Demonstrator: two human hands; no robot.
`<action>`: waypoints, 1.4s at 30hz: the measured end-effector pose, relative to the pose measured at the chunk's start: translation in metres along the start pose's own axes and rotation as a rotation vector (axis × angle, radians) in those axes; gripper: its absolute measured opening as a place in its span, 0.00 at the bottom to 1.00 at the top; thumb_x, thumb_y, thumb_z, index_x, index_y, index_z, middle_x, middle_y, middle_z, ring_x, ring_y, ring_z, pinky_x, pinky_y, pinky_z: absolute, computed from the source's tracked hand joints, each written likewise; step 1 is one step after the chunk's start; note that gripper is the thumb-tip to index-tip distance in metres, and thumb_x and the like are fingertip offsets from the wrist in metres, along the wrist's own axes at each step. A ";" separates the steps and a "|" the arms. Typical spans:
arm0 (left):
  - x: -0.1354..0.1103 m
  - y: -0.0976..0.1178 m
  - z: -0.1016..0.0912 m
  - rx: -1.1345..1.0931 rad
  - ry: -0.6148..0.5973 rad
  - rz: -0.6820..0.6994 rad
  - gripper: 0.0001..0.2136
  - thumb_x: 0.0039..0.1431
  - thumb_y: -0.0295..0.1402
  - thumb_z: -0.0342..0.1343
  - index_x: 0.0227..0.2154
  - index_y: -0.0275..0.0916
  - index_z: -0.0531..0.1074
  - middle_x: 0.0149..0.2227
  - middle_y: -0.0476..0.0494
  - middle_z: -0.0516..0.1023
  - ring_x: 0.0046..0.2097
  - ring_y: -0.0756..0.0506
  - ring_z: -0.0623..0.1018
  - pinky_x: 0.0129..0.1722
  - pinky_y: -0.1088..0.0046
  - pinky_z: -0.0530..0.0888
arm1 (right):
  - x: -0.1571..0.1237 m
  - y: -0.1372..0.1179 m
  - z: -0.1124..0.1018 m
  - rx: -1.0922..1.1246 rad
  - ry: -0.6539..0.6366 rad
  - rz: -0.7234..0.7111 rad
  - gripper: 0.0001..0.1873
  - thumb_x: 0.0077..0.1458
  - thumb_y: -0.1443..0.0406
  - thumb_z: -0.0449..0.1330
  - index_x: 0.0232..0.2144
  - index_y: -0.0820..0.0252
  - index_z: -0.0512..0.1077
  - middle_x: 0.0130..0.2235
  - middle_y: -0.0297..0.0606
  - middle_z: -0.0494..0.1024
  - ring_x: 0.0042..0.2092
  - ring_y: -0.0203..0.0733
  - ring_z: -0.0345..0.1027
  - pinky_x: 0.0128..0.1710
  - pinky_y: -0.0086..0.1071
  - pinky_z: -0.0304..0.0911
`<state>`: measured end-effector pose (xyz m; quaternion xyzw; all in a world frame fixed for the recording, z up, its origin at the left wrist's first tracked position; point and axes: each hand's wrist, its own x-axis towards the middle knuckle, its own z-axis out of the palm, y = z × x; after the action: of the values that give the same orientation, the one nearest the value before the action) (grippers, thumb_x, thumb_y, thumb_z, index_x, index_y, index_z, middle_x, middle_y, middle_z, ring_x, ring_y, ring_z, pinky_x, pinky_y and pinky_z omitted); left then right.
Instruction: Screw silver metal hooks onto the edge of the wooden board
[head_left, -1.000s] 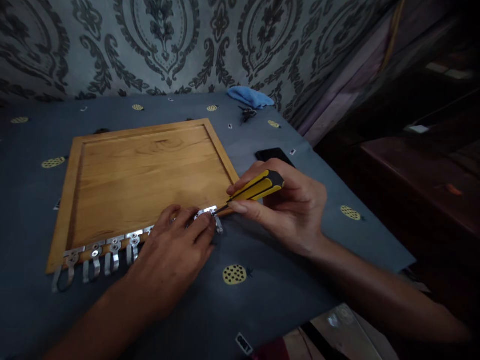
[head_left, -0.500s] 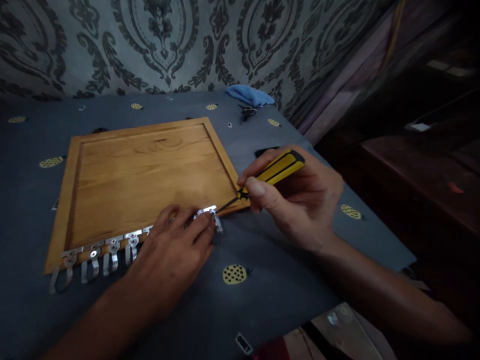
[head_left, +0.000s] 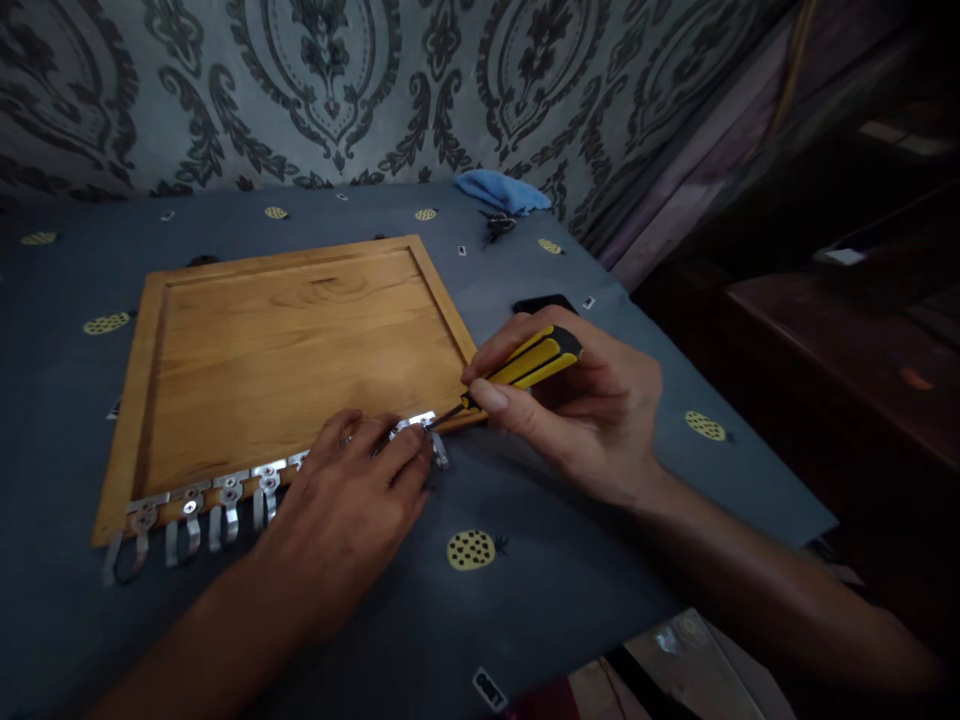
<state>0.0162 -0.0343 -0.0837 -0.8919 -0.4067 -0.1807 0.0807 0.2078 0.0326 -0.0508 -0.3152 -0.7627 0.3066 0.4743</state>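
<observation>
A framed wooden board (head_left: 315,350) lies on the table, with several silver metal hooks (head_left: 230,500) along its near edge. My left hand (head_left: 352,515) rests over that edge, its fingers pressed onto a metal hook (head_left: 416,422) near the right corner and partly hiding it. In my right hand (head_left: 585,410) is a yellow and black screwdriver (head_left: 529,362), gripped by the handle between thumb and fingers. Its shaft slopes down to the left, and the tip meets the hook beside my left fingertips. The exact spot of contact is hidden.
A grey tablecloth (head_left: 570,600) with pineapple prints covers the table. Towards the back lie a blue cloth (head_left: 502,190) and a small dark object (head_left: 496,226). A black flat object (head_left: 544,302) is behind my right hand. Patterned wallpaper (head_left: 427,90) rises behind.
My right hand and the screwdriver have shifted slightly left and down, and the handle has turned and sits lower. My left hand stays on the hook.
</observation>
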 end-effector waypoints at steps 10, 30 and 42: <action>0.000 0.000 -0.001 -0.003 -0.022 0.002 0.11 0.68 0.27 0.50 0.43 0.33 0.77 0.41 0.40 0.82 0.43 0.39 0.78 0.47 0.56 0.71 | 0.007 -0.001 -0.013 0.030 -0.268 -0.160 0.04 0.62 0.64 0.65 0.38 0.59 0.77 0.37 0.36 0.80 0.35 0.36 0.73 0.34 0.30 0.69; 0.001 -0.001 -0.001 -0.020 -0.016 0.008 0.09 0.67 0.27 0.52 0.43 0.31 0.77 0.44 0.38 0.83 0.44 0.38 0.78 0.47 0.56 0.71 | -0.006 0.006 0.005 -0.058 0.126 -0.135 0.10 0.57 0.57 0.68 0.30 0.53 0.73 0.28 0.33 0.75 0.29 0.40 0.70 0.28 0.37 0.65; 0.000 -0.001 0.000 0.000 -0.024 0.009 0.11 0.69 0.28 0.50 0.44 0.32 0.77 0.44 0.40 0.83 0.46 0.38 0.78 0.49 0.56 0.71 | -0.004 0.004 0.002 -0.131 0.078 -0.079 0.15 0.60 0.55 0.65 0.27 0.53 0.68 0.26 0.33 0.72 0.27 0.40 0.66 0.26 0.38 0.62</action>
<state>0.0154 -0.0340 -0.0835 -0.8957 -0.4037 -0.1696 0.0767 0.2079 0.0312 -0.0571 -0.3270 -0.7740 0.2246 0.4935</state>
